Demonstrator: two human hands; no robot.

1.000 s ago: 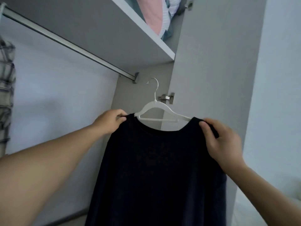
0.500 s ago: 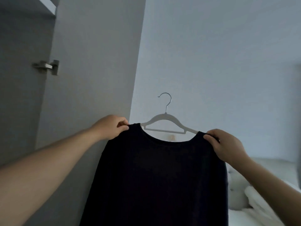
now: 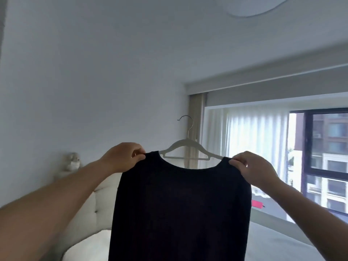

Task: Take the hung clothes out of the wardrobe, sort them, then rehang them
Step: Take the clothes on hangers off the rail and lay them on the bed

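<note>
A dark top (image 3: 180, 210) on a white hanger (image 3: 185, 150) is what we hold up in front of us, well above the bed (image 3: 278, 243), with both arms stretched forward. Our left hand (image 3: 123, 157) pinches the top's left shoulder, thumb and curled fingers closed on the fabric at the edge of the neckline. Our right hand (image 3: 253, 169) grips the right shoulder the same way, fingertips folded over the cloth where the hanger's arm runs into it. The garment hangs straight down from the two shoulders, its front flat and its lower part running out of the bottom edge of the view. The hanger sits inside the neckline, its metal hook (image 3: 186, 123) upright and free, touching nothing. Behind the top we see a pale wall, a tufted white headboard (image 3: 98, 204) at the left side of the bed and a small plush toy (image 3: 72, 162) resting on top of it. To the right a window (image 3: 320, 159) with sheer curtains (image 3: 250, 144) shows buildings outside. A round ceiling lamp (image 3: 252, 5) sits at the top edge.
</note>
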